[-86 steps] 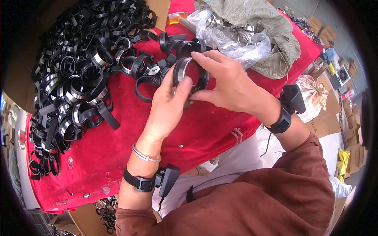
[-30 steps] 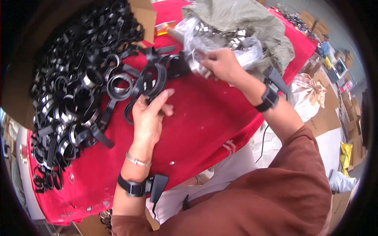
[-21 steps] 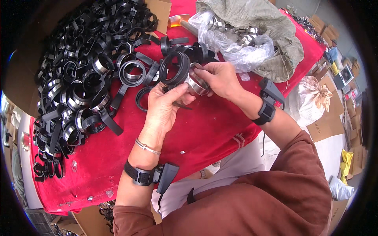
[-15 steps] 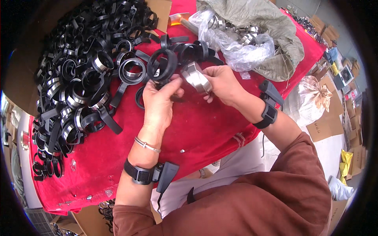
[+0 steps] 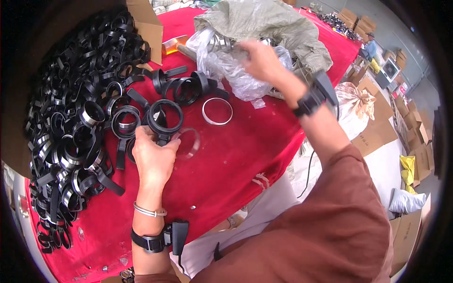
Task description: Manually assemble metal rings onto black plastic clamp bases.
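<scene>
My left hand (image 5: 155, 153) is closed on a black ring with a handle (image 5: 165, 116), held up over the red cloth, its round opening facing up. Just right of those fingers is a blurred metal ring (image 5: 190, 143); whether it touches the cloth I cannot tell. Farther right a thin silver metal ring (image 5: 217, 112) lies on the cloth. My right hand (image 5: 262, 60) is over the clear plastic bag (image 5: 240, 75) with metal rings in it. Its fingers are smeared by motion, so their grip does not show.
A big heap of black handled rings (image 5: 71, 127), several with metal inserts, covers the left of the red-clothed table (image 5: 212, 170). A few lie beyond my left hand. A cardboard box (image 5: 146, 28), an orange piece (image 5: 173, 45) and a grey woven sack (image 5: 264, 21) are at the back.
My right hand has left the metal rings and moved away to the plastic bag. One ring now lies on the cloth. My left hand still holds the black ring; the view has shifted.
</scene>
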{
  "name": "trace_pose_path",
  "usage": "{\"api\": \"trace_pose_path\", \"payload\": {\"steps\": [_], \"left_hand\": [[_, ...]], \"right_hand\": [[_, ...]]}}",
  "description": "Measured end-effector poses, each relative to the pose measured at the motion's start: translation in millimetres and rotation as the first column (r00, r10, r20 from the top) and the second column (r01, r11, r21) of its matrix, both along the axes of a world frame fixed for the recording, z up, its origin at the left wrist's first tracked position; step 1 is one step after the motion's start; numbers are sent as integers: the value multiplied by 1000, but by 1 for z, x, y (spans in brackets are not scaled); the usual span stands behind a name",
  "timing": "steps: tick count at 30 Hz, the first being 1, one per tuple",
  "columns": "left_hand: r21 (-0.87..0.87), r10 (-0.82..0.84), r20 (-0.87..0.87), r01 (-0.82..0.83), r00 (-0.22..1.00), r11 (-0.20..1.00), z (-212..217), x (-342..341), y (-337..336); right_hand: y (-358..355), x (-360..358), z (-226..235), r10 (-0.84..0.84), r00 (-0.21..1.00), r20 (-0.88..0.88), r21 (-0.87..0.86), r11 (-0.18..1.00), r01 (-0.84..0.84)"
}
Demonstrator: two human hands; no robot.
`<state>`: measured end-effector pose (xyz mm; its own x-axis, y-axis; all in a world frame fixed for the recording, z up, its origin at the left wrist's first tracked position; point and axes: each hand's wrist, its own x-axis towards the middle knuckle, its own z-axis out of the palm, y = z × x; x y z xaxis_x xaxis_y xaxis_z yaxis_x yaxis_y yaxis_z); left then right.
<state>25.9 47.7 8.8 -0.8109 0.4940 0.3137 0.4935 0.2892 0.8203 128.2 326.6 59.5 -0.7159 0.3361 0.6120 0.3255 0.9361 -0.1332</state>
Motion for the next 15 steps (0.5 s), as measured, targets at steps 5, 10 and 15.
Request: {"api": "trace_pose_path", "payload": {"steps": [5,10,15], "left_hand": [[102,15,-39,-11,999,995,-8,-5,3],[436,-163,223,52,961,899,2,1,2],[567,-333,318,103,888,817,-4,6,4]], "right_hand": [[107,5,-24,-290,949,122,577,799,170],[89,3,-5,-199,976,91,168,969,181],[-38,8,7,190,980,-53,-823,547,-150]]}}
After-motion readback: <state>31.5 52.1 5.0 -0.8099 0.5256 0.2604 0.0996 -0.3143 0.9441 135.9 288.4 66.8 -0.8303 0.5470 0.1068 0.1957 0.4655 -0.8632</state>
